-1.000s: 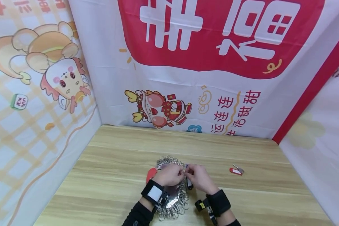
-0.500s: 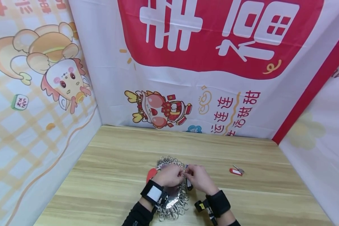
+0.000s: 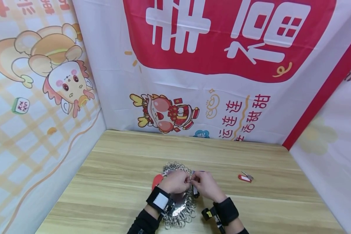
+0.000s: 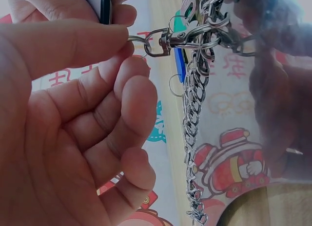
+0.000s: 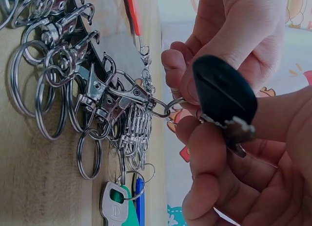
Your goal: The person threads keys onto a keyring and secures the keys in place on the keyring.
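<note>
A shiny mirror-like plate (image 3: 179, 209) lies on the table, its edge lined with swivel clasps and split rings. My left hand (image 3: 177, 181) is over it. In the left wrist view, that left hand (image 4: 83, 104) pinches a split ring (image 4: 139, 39) linked to one swivel clasp (image 4: 183, 38) at the rim. Close beside it, my right hand (image 3: 205, 184) pinches a black-headed key (image 5: 224, 92), with its fingers right at the same ring. A black key tag (image 3: 195, 191) with a white label hangs below the right hand.
A red key tag with a key (image 3: 245, 177) lies to the right on the wooden table (image 3: 120, 201). A red piece (image 3: 157, 181) sticks out left of the plate. A silver key (image 5: 114, 201), a green tag (image 5: 129, 209) and a blue tag (image 5: 140, 201) are at the plate's edge.
Both hands stay almost in place at the plate's right edge, with only slight finger movement. The view shifts a little.
</note>
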{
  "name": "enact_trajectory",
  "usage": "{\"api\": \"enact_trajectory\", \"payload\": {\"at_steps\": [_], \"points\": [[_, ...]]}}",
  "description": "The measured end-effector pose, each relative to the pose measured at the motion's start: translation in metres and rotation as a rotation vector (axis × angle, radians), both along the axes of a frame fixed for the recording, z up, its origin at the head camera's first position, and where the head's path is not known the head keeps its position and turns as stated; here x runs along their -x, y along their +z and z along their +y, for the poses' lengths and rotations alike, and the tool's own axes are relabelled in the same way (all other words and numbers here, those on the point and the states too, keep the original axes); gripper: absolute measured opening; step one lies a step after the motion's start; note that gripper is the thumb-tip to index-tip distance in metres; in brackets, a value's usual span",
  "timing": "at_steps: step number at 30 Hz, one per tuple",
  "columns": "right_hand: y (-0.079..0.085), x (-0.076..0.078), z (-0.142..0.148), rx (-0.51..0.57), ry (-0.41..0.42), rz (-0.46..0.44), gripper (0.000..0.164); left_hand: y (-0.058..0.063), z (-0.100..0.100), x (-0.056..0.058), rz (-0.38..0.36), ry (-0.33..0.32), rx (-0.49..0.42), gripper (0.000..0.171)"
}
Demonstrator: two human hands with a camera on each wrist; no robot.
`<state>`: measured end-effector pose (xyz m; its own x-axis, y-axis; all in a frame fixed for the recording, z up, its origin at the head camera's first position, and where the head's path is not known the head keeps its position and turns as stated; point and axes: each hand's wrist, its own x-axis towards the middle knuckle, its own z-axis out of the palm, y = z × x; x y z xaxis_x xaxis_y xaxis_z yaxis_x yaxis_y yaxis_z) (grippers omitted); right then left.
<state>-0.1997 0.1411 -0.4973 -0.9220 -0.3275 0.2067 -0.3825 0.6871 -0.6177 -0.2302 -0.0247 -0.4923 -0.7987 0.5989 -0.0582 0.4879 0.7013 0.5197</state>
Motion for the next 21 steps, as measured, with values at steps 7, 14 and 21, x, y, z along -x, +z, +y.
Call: {"api": "enact_trajectory", "payload": {"at_steps": [7,14,21], "points": [[-0.0016,-0.0012,-0.0068,0.009,-0.004,-0.043,0.012,-0.0009,-0.0006,-0.0012,0.032,0.007,-0.004,0.022],[-0.0005,-0.0019,-0.0091,0.009,0.007,-0.013,0.013,0.0032,-0.0005,-0.0036,0.033,0.015,-0.006,0.023],[0.0005,-0.0044,-0.0064,0.018,-0.015,-0.055,0.012,0.0007,-0.0004,-0.0060,-0.014,0.033,-0.031,0.023]]}}
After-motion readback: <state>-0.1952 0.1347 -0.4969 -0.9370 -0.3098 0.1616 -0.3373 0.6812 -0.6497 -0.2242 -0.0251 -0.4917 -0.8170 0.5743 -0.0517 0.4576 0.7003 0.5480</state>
